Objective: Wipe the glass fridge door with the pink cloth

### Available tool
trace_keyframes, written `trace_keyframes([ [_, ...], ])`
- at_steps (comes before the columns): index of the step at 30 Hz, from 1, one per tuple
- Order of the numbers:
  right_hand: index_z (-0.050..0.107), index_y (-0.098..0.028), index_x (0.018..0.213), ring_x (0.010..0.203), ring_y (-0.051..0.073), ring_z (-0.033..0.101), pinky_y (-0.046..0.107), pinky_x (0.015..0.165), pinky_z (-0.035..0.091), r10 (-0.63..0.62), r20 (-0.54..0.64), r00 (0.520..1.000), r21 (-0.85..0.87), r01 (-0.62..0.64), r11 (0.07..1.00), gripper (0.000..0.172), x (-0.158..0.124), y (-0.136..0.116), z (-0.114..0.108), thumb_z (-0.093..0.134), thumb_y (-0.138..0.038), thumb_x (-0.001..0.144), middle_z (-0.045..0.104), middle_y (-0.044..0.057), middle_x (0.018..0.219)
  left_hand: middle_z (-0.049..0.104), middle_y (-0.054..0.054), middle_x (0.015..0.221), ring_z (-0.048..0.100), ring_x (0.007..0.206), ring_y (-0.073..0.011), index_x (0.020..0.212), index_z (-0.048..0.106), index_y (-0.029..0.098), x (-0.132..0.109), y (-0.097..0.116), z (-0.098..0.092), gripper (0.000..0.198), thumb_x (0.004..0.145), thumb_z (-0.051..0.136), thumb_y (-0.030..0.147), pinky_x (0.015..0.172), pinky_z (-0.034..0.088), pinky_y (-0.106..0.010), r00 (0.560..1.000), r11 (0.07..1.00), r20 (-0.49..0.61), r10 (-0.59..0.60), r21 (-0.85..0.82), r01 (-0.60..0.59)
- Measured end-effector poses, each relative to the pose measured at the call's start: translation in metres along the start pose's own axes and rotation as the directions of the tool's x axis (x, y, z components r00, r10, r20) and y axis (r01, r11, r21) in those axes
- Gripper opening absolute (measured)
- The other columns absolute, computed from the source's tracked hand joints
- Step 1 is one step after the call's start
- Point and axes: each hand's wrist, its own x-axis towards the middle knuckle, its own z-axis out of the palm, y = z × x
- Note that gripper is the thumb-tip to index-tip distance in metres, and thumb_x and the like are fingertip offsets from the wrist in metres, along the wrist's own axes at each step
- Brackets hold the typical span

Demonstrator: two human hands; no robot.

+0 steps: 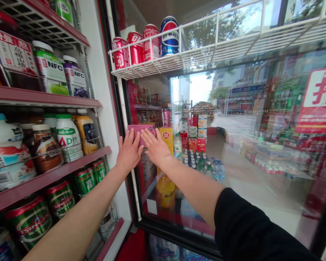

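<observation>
A pink cloth (pixel 140 130) lies flat against the inside of the open fridge door's glass (pixel 233 152), near its hinge side. My left hand (pixel 129 151) presses on the cloth's lower left part with fingers spread. My right hand (pixel 155 146) presses on its lower right part, fingers also spread, arm in a black sleeve. Both hands touch the cloth side by side.
A white wire rack (pixel 195 54) on the door holds red cans (pixel 136 47) and a blue cola can (pixel 168 35). To the left, fridge shelves (pixel 51 174) carry juice bottles, milk drinks and green beer cans (pixel 84 181). Shop goods show through the glass.
</observation>
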Motion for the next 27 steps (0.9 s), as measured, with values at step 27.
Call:
trace_keyframes([
  [27,0.026,-0.005,0.173,0.172,0.032,0.011,0.070,0.138,0.004,0.084,0.100,0.991,-0.151,-0.069,0.986,0.079,-0.181,0.150,-0.136,0.054,-0.037,0.106,0.016,0.013,0.182,0.022,-0.016,0.182,0.026,0.168,-0.0395,0.170,0.042,0.017,0.015,0.225,-0.034,0.066,0.108,0.048,0.042,0.130,0.028,-0.069,0.982,0.981,-0.093,0.167,-0.087,-0.175],
])
